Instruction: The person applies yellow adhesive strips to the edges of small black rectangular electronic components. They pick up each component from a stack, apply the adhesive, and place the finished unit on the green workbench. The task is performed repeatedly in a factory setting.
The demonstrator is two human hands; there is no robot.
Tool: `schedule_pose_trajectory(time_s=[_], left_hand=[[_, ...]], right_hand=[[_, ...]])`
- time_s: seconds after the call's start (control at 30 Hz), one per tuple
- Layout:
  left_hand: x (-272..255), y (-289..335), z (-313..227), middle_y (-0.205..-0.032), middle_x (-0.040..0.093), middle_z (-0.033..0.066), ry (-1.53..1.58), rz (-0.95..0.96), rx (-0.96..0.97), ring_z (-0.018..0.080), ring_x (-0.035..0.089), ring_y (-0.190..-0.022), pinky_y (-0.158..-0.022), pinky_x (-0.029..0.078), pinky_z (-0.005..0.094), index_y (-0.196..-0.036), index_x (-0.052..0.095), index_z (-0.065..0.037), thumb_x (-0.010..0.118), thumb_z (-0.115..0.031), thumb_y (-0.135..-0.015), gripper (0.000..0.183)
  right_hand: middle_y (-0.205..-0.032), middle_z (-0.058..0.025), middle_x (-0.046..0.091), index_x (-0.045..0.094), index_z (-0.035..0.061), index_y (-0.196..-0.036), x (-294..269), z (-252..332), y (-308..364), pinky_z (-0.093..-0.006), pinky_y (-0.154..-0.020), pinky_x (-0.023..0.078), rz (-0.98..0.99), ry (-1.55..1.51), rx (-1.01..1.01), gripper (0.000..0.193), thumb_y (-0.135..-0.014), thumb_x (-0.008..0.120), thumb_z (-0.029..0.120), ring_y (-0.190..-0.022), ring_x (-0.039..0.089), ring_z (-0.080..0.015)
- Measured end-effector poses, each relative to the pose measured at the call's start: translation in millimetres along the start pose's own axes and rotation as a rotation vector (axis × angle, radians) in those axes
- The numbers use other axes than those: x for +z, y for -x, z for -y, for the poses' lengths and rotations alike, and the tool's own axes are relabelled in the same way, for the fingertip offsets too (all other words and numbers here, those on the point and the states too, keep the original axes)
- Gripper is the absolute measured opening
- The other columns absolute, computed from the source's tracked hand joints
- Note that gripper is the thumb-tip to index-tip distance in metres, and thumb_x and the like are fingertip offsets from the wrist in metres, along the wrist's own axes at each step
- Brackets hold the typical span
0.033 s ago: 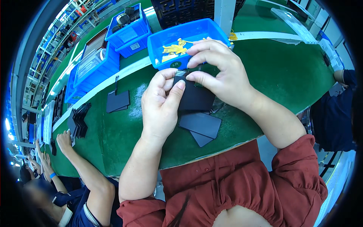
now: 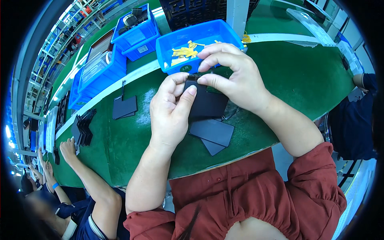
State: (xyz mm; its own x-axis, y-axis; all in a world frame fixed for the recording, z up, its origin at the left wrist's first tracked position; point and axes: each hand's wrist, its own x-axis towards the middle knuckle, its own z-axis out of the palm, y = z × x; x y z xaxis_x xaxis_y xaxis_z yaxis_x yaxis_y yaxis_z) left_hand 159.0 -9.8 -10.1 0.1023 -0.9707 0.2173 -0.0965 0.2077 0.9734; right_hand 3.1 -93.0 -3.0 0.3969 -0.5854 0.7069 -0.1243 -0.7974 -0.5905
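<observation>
My left hand point(image 2: 169, 107) is closed on a flat black rectangular panel point(image 2: 209, 105), its thumb pressed on the face near the top corner. A small dark end piece point(image 2: 192, 77) shows at the panel's upper edge, between my hands. The thumb of my right hand point(image 2: 240, 78) touches that edge, with the fingers curled above it; what they pinch, if anything, is too small to make out. Below the held panel, a few dark grey flat panels point(image 2: 213, 133) lie overlapping on the green table point(image 2: 280, 116), with a thin dark lead beside them.
Beyond my hands stands a blue bin point(image 2: 160, 50) with yellow pieces inside. More blue bins point(image 2: 132, 38) are at the back left. Black panels with leads point(image 2: 125, 107) and a fanned stack point(image 2: 85, 128) lie leftward. A co-worker's hand point(image 2: 69, 150) reaches in beside that stack.
A shiny pale patch at the panel's upper edge now shows as dark brown. My right thumb and fingers have shifted very slightly; my left hand keeps its hold.
</observation>
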Motion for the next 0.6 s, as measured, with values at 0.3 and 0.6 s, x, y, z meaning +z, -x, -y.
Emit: schedule_pose_trajectory(time_s=[0.3,0.6], left_hand=[[2.3,1.4,1.0,-0.101,0.064,0.0092,0.003,-0.011,-0.016,0.0098,0.058,-0.091,-0.081,0.044,0.0224,-0.114,0.048,0.004,0.053,-0.004,-0.09,0.025],[-0.1,-4.0,8.7,-0.093,0.067,0.008,0.003,-0.086,0.159,0.0083,0.059,-0.085,-0.074,0.046,0.0226,-0.112,0.047,0.001,0.055,-0.003,-0.089,0.024]], right_hand=[[-0.088,-0.0055,0.067,0.064,0.0048,-0.078,-7.4,-0.7,-4.1,-0.0437,-0.099,0.038,-0.101,0.106,-0.161,0.006,-0.075,0.068,0.007,-0.096,0.062,-0.0227],[-0.084,-0.0053,0.065,0.063,0.0076,-0.081,4.9,6.4,5.6,-0.0471,-0.099,0.039,-0.069,0.113,-0.242,0.01,-0.072,0.067,0.004,-0.092,0.062,-0.0244]])
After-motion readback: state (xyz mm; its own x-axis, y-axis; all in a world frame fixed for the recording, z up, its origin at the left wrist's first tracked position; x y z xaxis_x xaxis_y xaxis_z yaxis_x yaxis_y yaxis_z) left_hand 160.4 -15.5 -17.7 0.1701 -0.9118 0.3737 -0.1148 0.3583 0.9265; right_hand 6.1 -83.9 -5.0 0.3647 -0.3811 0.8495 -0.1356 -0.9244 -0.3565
